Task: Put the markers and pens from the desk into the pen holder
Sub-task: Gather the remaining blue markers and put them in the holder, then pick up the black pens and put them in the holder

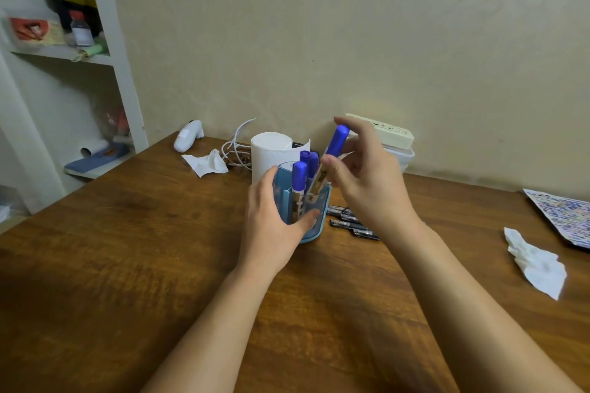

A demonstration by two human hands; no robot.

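Blue-capped marker (329, 159) in right hand (367, 182) grip, tilted into pen holder (314, 226).

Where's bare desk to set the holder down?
Bare wood spans left of the pen holder and the near desk in front. Crowded: black pens right, paper roll and cables behind.
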